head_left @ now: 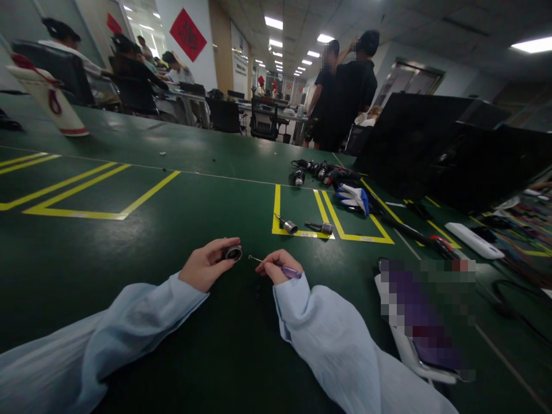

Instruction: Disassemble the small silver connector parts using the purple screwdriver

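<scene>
My left hand (207, 266) is closed on a short round metal sleeve (233, 253), gripped between thumb and fingers with its ring-shaped opening turned to the right. In my right hand (280, 265) is a slim pick with a purple handle (290, 272). Its thin metal shaft points left, and the small tip sits just short of the sleeve, apart from it. Some tiny dark bits (257, 291) lie on the green table (207, 356) below my hands. Ahead to the right, two metal tool heads with thin shafts (288, 225) (321, 227) lie by a yellow tape line.
A heap of black metal fittings (319, 171) and a blue-white glove (353, 198) lie farther back. At right are a pixelated phone-like device (425, 322), a white bar (473, 240), cables and black monitors (409, 138). A cup (52, 103) stands far left. People sit and stand beyond.
</scene>
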A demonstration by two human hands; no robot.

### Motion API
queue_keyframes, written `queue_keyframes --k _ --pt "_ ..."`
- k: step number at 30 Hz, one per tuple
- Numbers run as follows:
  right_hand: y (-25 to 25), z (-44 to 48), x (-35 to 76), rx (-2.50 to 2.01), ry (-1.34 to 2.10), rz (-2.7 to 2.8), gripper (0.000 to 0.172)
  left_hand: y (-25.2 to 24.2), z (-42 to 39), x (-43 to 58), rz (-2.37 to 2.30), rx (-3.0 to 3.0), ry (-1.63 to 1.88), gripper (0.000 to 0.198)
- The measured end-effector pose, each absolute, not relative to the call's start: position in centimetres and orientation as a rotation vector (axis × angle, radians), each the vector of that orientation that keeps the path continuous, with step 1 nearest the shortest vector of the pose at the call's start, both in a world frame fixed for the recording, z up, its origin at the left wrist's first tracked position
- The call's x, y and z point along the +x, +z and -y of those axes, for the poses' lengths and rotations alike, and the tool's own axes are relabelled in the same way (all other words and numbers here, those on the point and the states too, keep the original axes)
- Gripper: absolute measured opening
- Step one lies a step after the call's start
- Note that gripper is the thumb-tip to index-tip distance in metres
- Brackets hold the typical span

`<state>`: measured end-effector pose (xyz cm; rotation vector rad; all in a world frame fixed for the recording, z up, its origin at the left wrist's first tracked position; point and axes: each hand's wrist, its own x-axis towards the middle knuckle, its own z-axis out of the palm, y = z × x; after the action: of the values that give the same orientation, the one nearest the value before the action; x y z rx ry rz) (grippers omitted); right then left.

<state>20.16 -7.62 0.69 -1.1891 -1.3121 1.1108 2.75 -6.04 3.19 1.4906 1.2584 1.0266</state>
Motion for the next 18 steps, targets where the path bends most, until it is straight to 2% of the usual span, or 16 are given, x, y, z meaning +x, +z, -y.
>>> queue_keyframes --k 4,11,18 --pt "0.9 8.3 20.3 -1.039 1.04 1.417 0.011 3.1 6.2 3.0 -1.262 1.464 1.047 0.049" --pt "1.8 9.1 19.5 -1.034 0.653 1.791 0.015 2.9 6.6 3.6 -1.236 1.435 1.078 0.049" --pt "1.9 9.3 19.5 -1.024 0.558 1.907 0.016 3.8 7.0 4.0 -1.348 1.395 1.063 0.043"
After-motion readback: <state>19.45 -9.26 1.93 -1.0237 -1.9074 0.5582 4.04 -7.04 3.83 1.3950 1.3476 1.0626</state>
